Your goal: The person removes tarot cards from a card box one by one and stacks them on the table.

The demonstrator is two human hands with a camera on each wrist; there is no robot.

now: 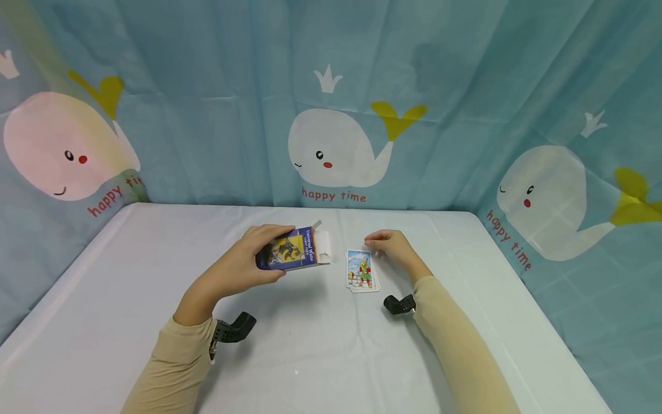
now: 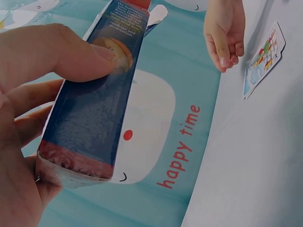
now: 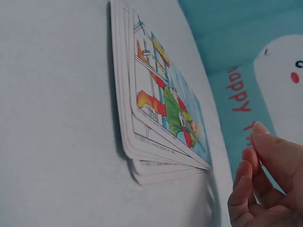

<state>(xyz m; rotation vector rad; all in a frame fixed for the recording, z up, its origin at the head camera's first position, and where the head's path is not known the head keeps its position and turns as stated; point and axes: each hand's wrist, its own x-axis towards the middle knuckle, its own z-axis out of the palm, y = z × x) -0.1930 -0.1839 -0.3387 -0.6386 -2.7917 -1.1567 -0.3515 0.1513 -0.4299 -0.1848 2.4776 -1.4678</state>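
My left hand (image 1: 235,265) grips a blue tarot deck box (image 1: 287,250) around its sides, tilted above the table. In the left wrist view, the thumb presses one narrow side of the box (image 2: 90,113). The box's end flaps stand open toward the right, showing a pale inside. A small, slightly fanned stack of tarot cards (image 1: 360,270) lies face up, its top card picturing a figure in green and red. Just beyond the stack, my right hand (image 1: 397,250) hovers with loosely bent fingers. Its thumb and fingertips come near each other with nothing visible between them.
A white cloth covers the table (image 1: 310,356). Behind and along both sides hangs a blue-green curtain (image 1: 217,115) printed with whales and crowns. Black wrist cameras jut from the left sleeve (image 1: 235,328) and the right sleeve (image 1: 400,305).
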